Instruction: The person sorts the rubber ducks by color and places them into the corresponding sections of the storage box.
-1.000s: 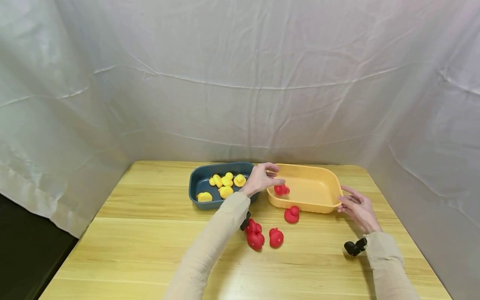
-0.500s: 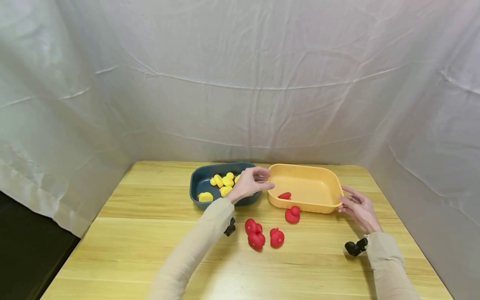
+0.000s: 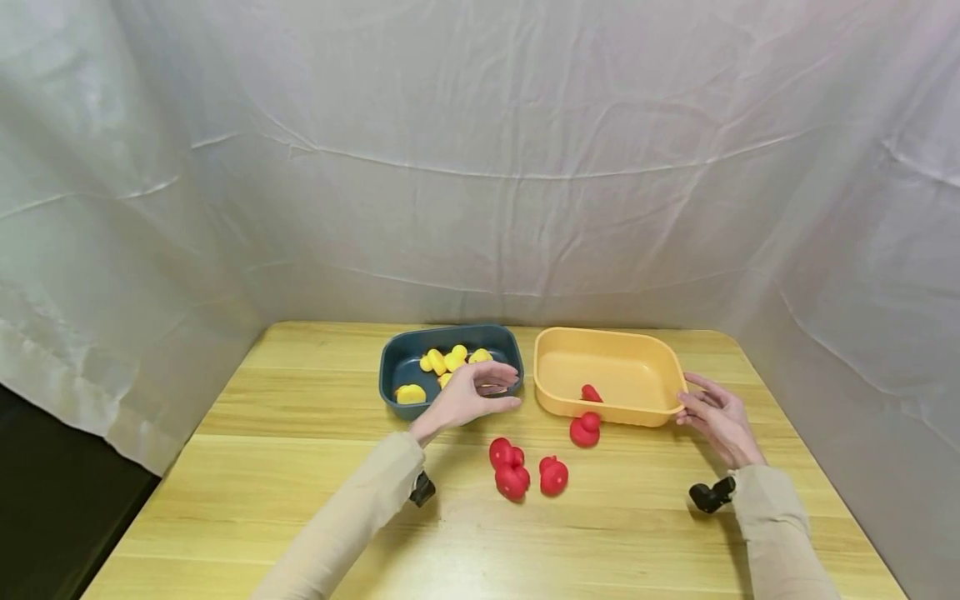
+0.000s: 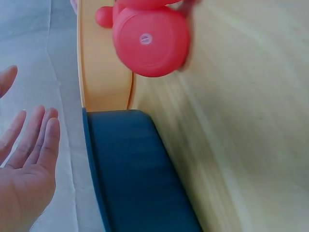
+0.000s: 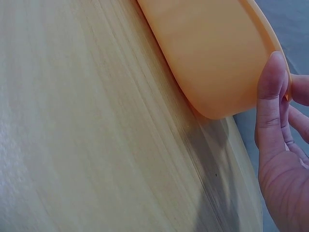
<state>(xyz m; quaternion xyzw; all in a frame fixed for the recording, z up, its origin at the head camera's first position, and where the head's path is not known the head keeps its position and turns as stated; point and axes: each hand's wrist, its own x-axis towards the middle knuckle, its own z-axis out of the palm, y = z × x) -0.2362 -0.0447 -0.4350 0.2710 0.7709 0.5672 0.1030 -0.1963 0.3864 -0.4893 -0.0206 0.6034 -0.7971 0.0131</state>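
My left hand (image 3: 465, 396) hovers over the front right part of the dark blue tub (image 3: 386, 371), holding nothing, its fingers relaxed and apart. Several yellow rubber ducks (image 3: 410, 394) lie in that tub, partly hidden by the hand. With thumb and fingers on either side, my right hand (image 3: 720, 421) pinches the right rim of the orange tub (image 3: 615, 333). Inside the orange tub, by its front wall, a red rubber duck (image 3: 591, 393) shows only in part. Another red duck (image 3: 585, 430) sits on the table just before this tub.
Nearer on the wooden table (image 3: 600, 542) lie a touching pair of red ducks (image 3: 512, 479) and a single red duck (image 3: 553, 476). The two tubs stand side by side with a narrow gap. A pale cloth sheet (image 3: 480, 167) hangs behind and beside the table.
My left hand has drawn back leftward and nearer, away from the orange tub's left end. The red duck inside that tub has shifted right. My right hand has stayed on the rim.
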